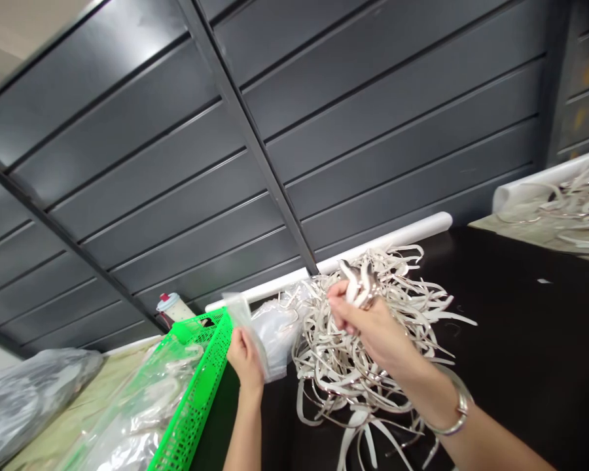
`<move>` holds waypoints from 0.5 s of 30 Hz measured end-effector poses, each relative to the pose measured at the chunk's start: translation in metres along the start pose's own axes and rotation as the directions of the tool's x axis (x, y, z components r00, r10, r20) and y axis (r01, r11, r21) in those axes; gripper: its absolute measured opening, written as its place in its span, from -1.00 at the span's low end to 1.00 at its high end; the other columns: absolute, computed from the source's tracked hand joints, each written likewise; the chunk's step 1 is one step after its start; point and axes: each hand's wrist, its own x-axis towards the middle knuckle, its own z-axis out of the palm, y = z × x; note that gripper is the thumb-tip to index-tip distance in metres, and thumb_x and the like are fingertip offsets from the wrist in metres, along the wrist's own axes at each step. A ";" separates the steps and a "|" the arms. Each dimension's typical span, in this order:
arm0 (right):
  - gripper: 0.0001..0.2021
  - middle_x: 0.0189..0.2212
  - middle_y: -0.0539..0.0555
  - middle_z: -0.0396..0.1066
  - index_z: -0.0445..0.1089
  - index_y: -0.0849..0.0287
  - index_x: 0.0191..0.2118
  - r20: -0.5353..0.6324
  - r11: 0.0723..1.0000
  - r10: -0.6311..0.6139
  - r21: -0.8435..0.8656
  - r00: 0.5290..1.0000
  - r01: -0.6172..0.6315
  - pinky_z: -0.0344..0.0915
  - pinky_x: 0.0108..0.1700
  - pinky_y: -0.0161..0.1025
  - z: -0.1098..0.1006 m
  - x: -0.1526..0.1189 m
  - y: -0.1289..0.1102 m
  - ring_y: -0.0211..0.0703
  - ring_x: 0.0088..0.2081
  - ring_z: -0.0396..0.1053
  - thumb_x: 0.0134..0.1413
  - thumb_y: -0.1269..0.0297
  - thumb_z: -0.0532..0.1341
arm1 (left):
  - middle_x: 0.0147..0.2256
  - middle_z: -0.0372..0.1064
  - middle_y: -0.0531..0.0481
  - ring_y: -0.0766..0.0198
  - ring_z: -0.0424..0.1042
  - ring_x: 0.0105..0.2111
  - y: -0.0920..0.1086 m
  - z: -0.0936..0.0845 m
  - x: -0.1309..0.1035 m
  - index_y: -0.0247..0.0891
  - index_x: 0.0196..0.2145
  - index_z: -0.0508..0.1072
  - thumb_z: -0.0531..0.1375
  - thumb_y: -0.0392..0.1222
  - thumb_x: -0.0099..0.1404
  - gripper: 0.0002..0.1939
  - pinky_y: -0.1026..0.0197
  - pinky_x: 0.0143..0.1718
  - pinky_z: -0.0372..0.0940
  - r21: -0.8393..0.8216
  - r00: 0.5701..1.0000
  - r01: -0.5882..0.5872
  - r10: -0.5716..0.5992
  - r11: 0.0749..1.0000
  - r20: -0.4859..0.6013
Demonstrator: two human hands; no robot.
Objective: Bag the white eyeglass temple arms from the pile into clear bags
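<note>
My left hand (245,358) is closed on a clear plastic bag (256,330), just right of the green basket. My right hand (358,314) grips a few white and silvery curved strips (360,281), their ends sticking up above the fingers. Below and around that hand spreads a large tangled pile of similar white strips (324,353) on the black table (510,340). More clear plastic bags (277,333) lie between my left hand and the pile.
At the left, a green basket (201,386) holds bagged strips. Behind it stands a bottle (174,307). White rolls (397,237) lie along the grey panelled wall (324,118). Grey plastic sheeting (39,386) is far left; another strip pile (584,203) is far right.
</note>
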 end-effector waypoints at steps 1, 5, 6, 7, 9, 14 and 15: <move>-0.83 -0.56 -0.08 0.25 0.34 0.18 -0.35 0.046 0.995 0.017 -0.096 0.999 -0.012 0.05 -0.54 -0.39 0.002 0.001 0.005 -0.35 -0.57 0.08 0.00 0.22 0.30 | -0.58 0.12 0.11 0.31 0.17 -0.53 0.014 0.001 -0.003 -0.21 -0.54 0.22 -0.06 -0.06 0.38 -0.64 0.24 -0.44 0.13 0.036 0.997 -0.076 0.077 0.996 -0.030; -0.91 -0.61 -0.09 0.21 0.39 0.22 -0.43 0.192 0.888 0.111 -0.459 0.975 -0.010 -0.01 -0.57 -0.38 0.011 0.005 0.019 -0.37 -0.60 0.04 -0.06 0.33 0.29 | -0.62 0.11 0.12 0.32 0.11 -0.60 0.062 0.011 -0.014 -0.19 -0.58 0.19 0.01 -0.14 0.32 -0.69 0.23 -0.48 0.03 0.148 0.931 -0.350 0.361 0.925 -0.059; -0.92 -0.64 -0.11 0.19 0.39 0.22 -0.46 0.191 0.855 0.113 -0.519 0.975 0.002 -0.01 -0.57 -0.38 0.012 0.006 0.020 -0.38 -0.61 0.04 -0.07 0.34 0.28 | -0.63 0.10 0.13 0.32 0.11 -0.61 0.070 0.015 -0.016 -0.18 -0.59 0.18 0.01 -0.17 0.32 -0.69 0.23 -0.50 0.01 0.162 0.907 -0.404 0.417 0.900 -0.060; -0.92 -0.66 -0.12 0.16 0.38 0.23 -0.49 0.182 0.827 0.105 -0.562 0.978 0.016 -0.01 -0.56 -0.38 0.013 0.006 0.021 -0.37 -0.60 0.04 -0.08 0.35 0.27 | -0.64 0.09 0.13 0.32 0.10 -0.62 0.076 0.018 -0.018 -0.18 -0.60 0.18 0.02 -0.20 0.32 -0.69 0.23 -0.51 0.00 0.173 0.882 -0.452 0.468 0.875 -0.060; -0.90 -0.67 -0.12 0.15 0.35 0.23 -0.53 0.166 0.795 0.068 -0.604 0.984 0.047 0.01 -0.53 -0.38 0.012 0.008 0.021 -0.37 -0.59 0.05 -0.07 0.37 0.24 | -0.65 0.07 0.14 0.33 0.09 -0.64 0.084 0.024 -0.021 -0.18 -0.61 0.16 0.02 -0.25 0.32 -0.68 0.23 -0.52 -0.02 0.190 0.833 -0.533 0.551 0.825 -0.058; -0.89 -0.66 -0.12 0.14 0.39 0.23 -0.46 0.146 0.822 0.120 -0.569 0.982 -0.016 -0.03 -0.57 -0.37 0.008 0.011 0.020 -0.38 -0.61 0.00 -0.09 0.30 0.28 | -0.66 0.06 0.14 0.33 0.07 -0.64 0.084 0.033 -0.019 -0.18 -0.62 0.15 0.04 -0.32 0.30 -0.67 0.22 -0.54 -0.04 0.235 0.754 -0.629 0.656 0.741 -0.049; -0.89 -0.66 -0.12 0.13 0.40 0.22 -0.45 0.139 0.815 0.137 -0.578 0.981 -0.032 -0.05 -0.58 -0.37 0.007 0.012 0.021 -0.38 -0.62 -0.01 -0.10 0.29 0.29 | -0.65 0.06 0.14 0.32 0.07 -0.63 0.083 0.033 -0.018 -0.18 -0.62 0.14 0.05 -0.33 0.29 -0.67 0.22 -0.54 -0.03 0.242 0.748 -0.635 0.662 0.733 -0.044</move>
